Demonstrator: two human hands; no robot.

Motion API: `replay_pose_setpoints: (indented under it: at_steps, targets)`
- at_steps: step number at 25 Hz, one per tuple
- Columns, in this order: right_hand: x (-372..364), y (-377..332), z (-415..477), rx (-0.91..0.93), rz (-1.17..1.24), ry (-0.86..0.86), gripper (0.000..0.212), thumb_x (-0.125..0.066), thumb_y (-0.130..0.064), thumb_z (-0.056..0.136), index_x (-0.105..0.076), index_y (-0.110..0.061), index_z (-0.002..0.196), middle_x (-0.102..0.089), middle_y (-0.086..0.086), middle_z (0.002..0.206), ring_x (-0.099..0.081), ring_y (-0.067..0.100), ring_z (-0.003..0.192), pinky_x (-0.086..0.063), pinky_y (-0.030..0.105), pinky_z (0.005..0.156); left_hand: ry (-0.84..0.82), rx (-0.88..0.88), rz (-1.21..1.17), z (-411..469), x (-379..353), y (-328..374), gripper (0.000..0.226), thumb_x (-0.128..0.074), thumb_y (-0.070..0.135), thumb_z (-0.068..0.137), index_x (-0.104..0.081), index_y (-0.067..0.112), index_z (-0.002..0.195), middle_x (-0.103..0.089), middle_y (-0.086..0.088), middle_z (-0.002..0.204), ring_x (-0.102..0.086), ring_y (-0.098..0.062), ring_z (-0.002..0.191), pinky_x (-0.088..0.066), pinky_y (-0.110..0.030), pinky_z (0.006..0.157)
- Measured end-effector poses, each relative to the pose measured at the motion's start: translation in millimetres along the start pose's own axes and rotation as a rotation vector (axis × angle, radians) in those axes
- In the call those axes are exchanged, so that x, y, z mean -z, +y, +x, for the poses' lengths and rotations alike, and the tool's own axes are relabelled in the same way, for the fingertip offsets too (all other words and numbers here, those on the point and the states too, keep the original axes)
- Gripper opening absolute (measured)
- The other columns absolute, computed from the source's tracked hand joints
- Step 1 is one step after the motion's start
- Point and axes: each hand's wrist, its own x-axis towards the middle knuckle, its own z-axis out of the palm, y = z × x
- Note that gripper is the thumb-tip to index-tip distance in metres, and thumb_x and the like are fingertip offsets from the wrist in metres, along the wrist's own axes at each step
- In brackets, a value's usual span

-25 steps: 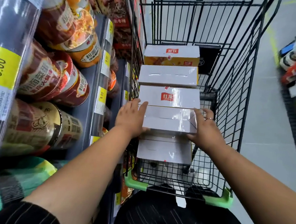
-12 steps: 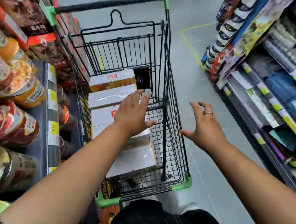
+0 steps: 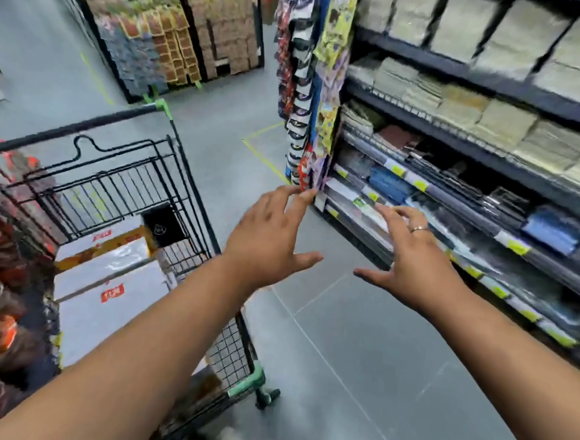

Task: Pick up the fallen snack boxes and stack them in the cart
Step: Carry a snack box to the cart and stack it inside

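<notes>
Now left hand [image 3: 270, 242], right hand [image 3: 413, 259] hover spread, empty; boxes [image 3: 106, 275] seemingly stacked in cart [image 3: 82, 125].

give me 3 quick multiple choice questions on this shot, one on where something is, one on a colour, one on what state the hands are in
1. Where do the snack boxes lie?
A) on the floor
B) in the cart
C) on the right-hand shelf

2. What colour is the cart's corner bumper?
A) red
B) yellow
C) green

3. How are the left hand and right hand?
A) both open, holding nothing
B) both gripping a box
C) both on the cart's handle

Answers:
1 B: the white boxes sit stacked inside the cart.
2 C: the plastic at the near corner is green.
3 A: both are spread in the air, to the right of the cart.
</notes>
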Motion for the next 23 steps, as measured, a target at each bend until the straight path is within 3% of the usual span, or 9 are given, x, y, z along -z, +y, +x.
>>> replay_pose_setpoints:
  at_steps: [12, 19, 23]
  targets:
    - [204, 177, -158, -0.416, -0.117, 0.313, 0.106, -0.076, -0.058, 0.069, -0.013, -0.035, 0.151, -0.017, -0.003, 0.146, -0.039, 0.027, 0.13, -0.04, 0.038, 0.106, 0.044, -0.59, -0.129, 105, 21, 318, 0.094, -0.067, 0.057, 0.079, -0.016, 0.026, 0.152, -0.026, -0.001, 0.149, -0.033, -0.024, 0.135, -0.029, -0.037, 0.113]
    - [251, 244, -236, -0.72, -0.115, 0.478, 0.104, -0.079, -0.056, 0.067, -0.018, -0.036, 0.149, -0.019, -0.005, 0.144, -0.047, 0.026, 0.12, -0.044, 0.037, 0.096, -0.038, -0.908, -0.181, 153, -3, 448, 0.095, -0.066, 0.059, 0.08, -0.012, 0.029, 0.152, -0.025, 0.001, 0.15, -0.031, -0.022, 0.137, -0.027, -0.039, 0.115]
    - [265, 277, -272, -0.928, -0.113, 0.556, 0.103, -0.078, -0.056, 0.068, -0.016, -0.038, 0.149, -0.016, -0.007, 0.145, -0.042, 0.026, 0.126, -0.045, 0.039, 0.098, -0.101, -1.097, -0.234, 175, -25, 524, 0.097, -0.065, 0.06, 0.08, -0.01, 0.029, 0.153, -0.022, 0.003, 0.151, -0.029, -0.02, 0.137, -0.028, -0.038, 0.115]
